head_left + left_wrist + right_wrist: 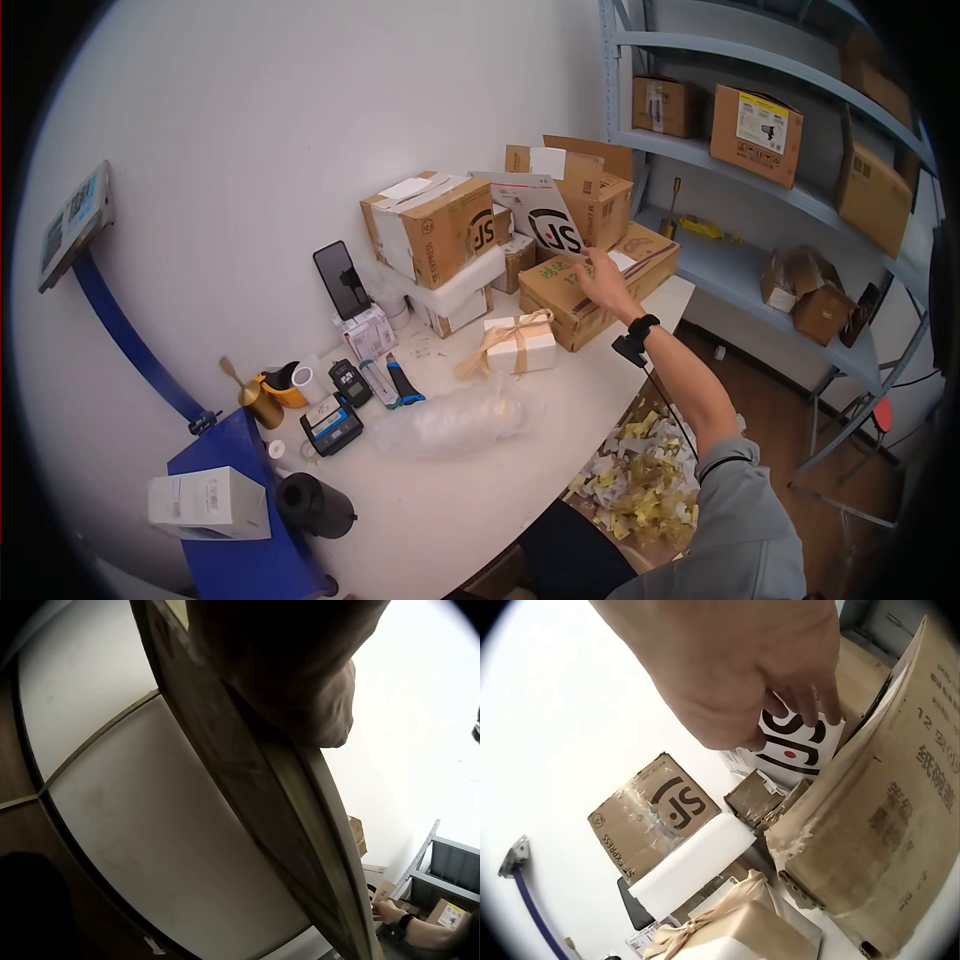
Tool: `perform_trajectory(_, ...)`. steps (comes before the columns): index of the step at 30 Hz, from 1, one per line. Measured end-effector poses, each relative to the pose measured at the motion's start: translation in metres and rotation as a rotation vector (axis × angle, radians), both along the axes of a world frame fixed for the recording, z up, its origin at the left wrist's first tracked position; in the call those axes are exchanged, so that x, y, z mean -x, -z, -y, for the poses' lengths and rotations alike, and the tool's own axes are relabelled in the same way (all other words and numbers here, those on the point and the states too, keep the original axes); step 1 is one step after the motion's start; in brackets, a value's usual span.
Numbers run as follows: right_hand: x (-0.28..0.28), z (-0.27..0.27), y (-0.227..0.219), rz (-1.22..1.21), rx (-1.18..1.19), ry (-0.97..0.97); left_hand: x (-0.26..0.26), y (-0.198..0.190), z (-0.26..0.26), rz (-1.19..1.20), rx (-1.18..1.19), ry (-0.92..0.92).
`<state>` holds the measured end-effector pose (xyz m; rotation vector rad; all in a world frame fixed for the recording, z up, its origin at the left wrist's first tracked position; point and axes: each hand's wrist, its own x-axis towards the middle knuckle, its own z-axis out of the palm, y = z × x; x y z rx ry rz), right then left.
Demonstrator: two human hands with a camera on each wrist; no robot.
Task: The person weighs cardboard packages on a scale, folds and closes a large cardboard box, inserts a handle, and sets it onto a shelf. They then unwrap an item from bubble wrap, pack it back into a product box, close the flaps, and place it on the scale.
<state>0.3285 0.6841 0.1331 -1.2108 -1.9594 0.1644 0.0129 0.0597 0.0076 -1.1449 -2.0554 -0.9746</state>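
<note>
My right hand (605,285) pinches the edge of a white cardboard mailer (535,205) with a black SF logo. In the right wrist view, the fingers of this hand (742,675) curl over the mailer (799,754), which stands tilted among the boxes. A brown carton with green writing (565,300) lies right under the hand. Nearby sits a small white gift box (535,350) tied with a beige ribbon. The left hand (292,682) appears dark, against the table edge (330,817) in the left wrist view; its fingers are not distinguishable.
A taped SF carton (440,225) is stacked left of the mailer, beside an upright phone (342,280). Bubble wrap (450,425), a black printer (332,425) and a blue-handled cutter (403,380) lie on the table. Grey shelves (720,255) with cartons stand right; crumpled paper (640,480) fills the space below.
</note>
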Motion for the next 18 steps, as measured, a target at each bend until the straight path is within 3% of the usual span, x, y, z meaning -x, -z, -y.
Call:
perform_trajectory(3,-0.011,0.035,0.012,-0.032,-0.058,0.052,0.002,0.002,0.001,-0.014,0.023,0.003)
perform_trajectory(5,-0.007,0.091,0.007,-0.243,0.102,-0.119,0.002,0.004,0.007,-0.021,0.024,0.012)
perform_trajectory(7,0.001,0.154,0.014,-0.235,0.075,-0.326,-0.008,0.004,0.021,-0.002,0.039,-0.008)
perform_trajectory(10,0.023,0.231,0.024,-0.179,0.134,-0.441,-0.002,0.002,0.016,0.036,0.055,-0.022)
perform_trajectory(12,0.034,0.25,0.035,0.002,-0.068,-0.454,0.011,0.015,0.004,0.053,0.031,0.059)
perform_trajectory(18,0.077,0.251,0.048,0.07,0.146,-0.471,0.007,0.007,-0.001,0.058,-0.001,0.056)
